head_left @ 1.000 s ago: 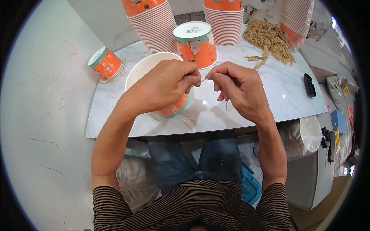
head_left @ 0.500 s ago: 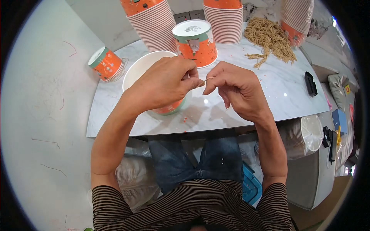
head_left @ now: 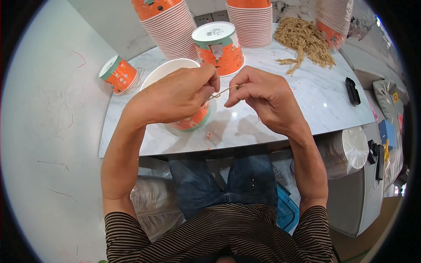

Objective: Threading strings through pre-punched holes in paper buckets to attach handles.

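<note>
A short length of tan twine (head_left: 224,92) stretches between my two hands above the table. My left hand (head_left: 175,94) pinches one end, its fingers pressed together. The other end is pinched between thumb and forefinger of my right hand (head_left: 265,96). Beneath my left hand stands an open orange-and-green paper bucket (head_left: 194,121), white inside and partly hidden by the hand and forearm. Just beyond the hands an upside-down paper bucket (head_left: 221,59) shows its white base. A tangled heap of tan twine strands (head_left: 302,41) lies at the back right.
Tall stacks of paper buckets (head_left: 169,33) (head_left: 250,26) line the back of the marble-patterned table (head_left: 263,136). A smaller bucket (head_left: 120,76) sits at the left by the wall. A black object (head_left: 352,91) rests near the right edge. Wrapped containers (head_left: 348,151) stand below the table's right side.
My hands have drawn apart, the left one moving left and slightly down. More of the twine shows between them.
</note>
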The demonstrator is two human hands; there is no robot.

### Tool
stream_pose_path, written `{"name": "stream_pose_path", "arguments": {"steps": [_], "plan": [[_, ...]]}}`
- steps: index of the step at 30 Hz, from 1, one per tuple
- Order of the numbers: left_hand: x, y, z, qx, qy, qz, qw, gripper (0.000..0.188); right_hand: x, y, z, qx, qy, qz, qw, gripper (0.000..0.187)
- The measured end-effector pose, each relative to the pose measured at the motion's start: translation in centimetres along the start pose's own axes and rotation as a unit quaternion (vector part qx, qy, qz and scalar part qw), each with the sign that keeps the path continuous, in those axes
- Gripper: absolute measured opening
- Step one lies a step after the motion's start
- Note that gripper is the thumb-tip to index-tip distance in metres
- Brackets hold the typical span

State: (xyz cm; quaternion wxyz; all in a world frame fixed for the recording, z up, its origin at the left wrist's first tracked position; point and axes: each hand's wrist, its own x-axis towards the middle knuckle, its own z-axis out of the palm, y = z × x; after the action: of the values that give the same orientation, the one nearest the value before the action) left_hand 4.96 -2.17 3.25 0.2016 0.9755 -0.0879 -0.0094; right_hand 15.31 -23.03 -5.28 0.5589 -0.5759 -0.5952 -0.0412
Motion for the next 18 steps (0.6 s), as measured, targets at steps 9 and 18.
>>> {"name": "stream_pose_path", "arguments": {"steps": [9,18], "plan": [[0.0,-0.7,-0.7,-0.014,-0.054,0.055,0.997,0.01,0.6,2.0,1.0,-0.03,0.036,0.027,0.999,0.038],[0.2,-1.6,-0.6,-0.129,-0.059,0.025,0.99,0.016,-0.7,2.2,5.3,0.083,0.065,0.124,0.987,0.02]]}}
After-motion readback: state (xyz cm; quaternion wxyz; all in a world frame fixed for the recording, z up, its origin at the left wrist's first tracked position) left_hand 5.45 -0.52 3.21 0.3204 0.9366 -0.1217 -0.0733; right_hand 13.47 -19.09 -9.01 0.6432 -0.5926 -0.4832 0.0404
